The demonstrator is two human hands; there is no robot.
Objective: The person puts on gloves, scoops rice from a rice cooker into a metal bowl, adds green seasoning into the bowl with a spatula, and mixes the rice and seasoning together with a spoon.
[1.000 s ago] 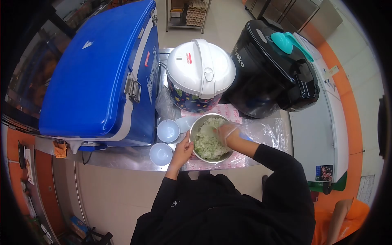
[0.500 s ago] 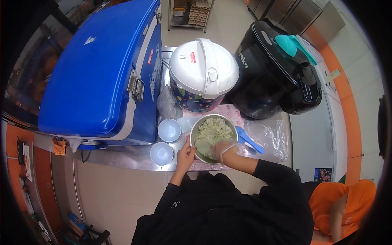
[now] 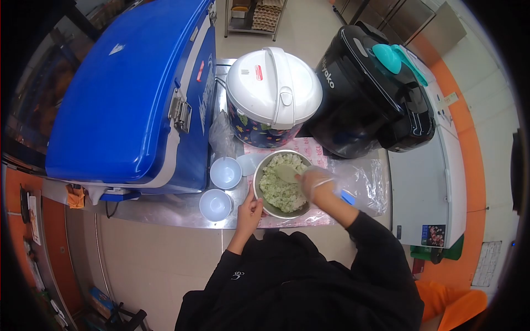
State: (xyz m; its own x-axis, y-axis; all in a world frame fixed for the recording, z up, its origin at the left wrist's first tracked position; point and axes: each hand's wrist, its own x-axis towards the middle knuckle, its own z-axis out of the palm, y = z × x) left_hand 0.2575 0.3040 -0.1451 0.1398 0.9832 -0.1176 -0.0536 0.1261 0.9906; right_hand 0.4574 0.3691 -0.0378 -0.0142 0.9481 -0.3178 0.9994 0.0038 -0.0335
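Note:
A round metal bowl (image 3: 305, 209) of pale green-tinted rice (image 3: 281, 194) stands near the table's front edge. My left hand (image 3: 250, 211) grips the bowl's left rim, thumb on top. Over the bowl's right side, my right hand (image 3: 318, 183), in a clear plastic glove, is closed on a rice paddle (image 3: 285, 174). The paddle's broad pale blade lies on the rice in the upper part of the bowl; its handle is hidden by my fingers. Beneath my right wrist shows part of a blue spoon (image 3: 348, 197).
Two light-blue bowls (image 3: 226, 173) sit left of the rice. Behind stand a white-lidded rice cooker (image 3: 265, 83) and a black Miyako cooker (image 3: 353, 105) with a turquoise scoop (image 3: 387, 58) on top. A large blue cooler (image 3: 121, 110) is at left. Someone's orange clothing (image 3: 452, 303) shows lower right.
My right hand has moved up and right with the paddle, from the bowl's lower part to its upper right. My left hand still holds the rim. The person in orange has shifted lower, partly out of view.

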